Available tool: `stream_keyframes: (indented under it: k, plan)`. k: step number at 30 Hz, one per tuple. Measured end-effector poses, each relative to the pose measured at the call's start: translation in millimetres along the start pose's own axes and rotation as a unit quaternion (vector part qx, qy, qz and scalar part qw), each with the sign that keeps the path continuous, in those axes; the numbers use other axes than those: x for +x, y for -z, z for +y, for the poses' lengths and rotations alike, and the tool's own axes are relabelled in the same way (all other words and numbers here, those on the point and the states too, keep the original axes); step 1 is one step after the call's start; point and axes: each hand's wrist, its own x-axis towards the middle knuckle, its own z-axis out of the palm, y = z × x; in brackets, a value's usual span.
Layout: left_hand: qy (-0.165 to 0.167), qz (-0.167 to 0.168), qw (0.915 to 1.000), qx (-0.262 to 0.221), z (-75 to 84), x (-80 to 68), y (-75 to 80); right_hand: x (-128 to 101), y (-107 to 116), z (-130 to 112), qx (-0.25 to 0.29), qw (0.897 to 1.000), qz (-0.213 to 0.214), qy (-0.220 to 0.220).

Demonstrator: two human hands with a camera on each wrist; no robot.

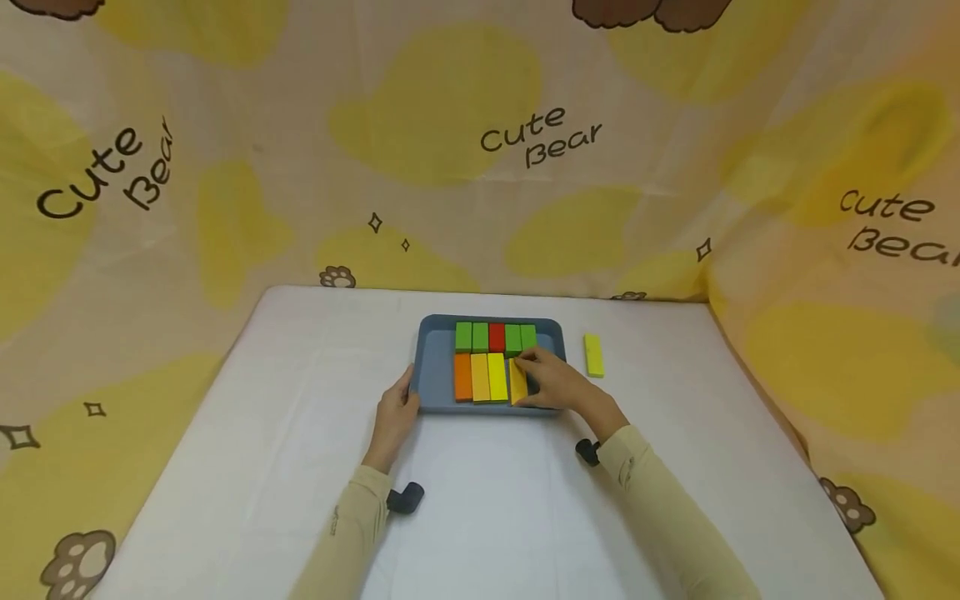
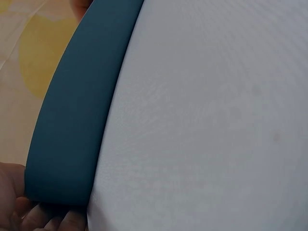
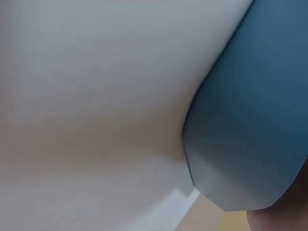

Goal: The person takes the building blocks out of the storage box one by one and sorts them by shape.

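A blue-grey tray (image 1: 435, 367) lies on the white table with two rows of coloured blocks in it. My left hand (image 1: 395, 414) grips the tray's left edge near its front corner; the left wrist view shows fingers at the end of the tray wall (image 2: 72, 115). Over the tray's right part, my right hand (image 1: 557, 382) pinches an orange-yellow block (image 1: 517, 382), slightly tilted, just right of a yellow block (image 1: 497, 377). Left of that stand a light orange block (image 1: 481, 377) and an orange block (image 1: 462, 377). In the right wrist view the tray wall (image 3: 245, 115) hides most of that hand.
The back row holds several green blocks (image 1: 464, 337) and one red block (image 1: 497, 337). A lone yellow-green block (image 1: 593, 356) lies on the table (image 1: 660, 400) right of the tray. Patterned cloth (image 1: 450, 150) hangs behind and at both sides.
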Motion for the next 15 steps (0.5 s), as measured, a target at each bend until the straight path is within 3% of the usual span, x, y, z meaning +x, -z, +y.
stream_keyframes:
  k: [15]
  plan:
    - [-0.003,0.009,0.9999,0.008,-0.5,0.5,-2.2,3.0,1.4,4.1,0.025,0.999,-0.031,-0.009]
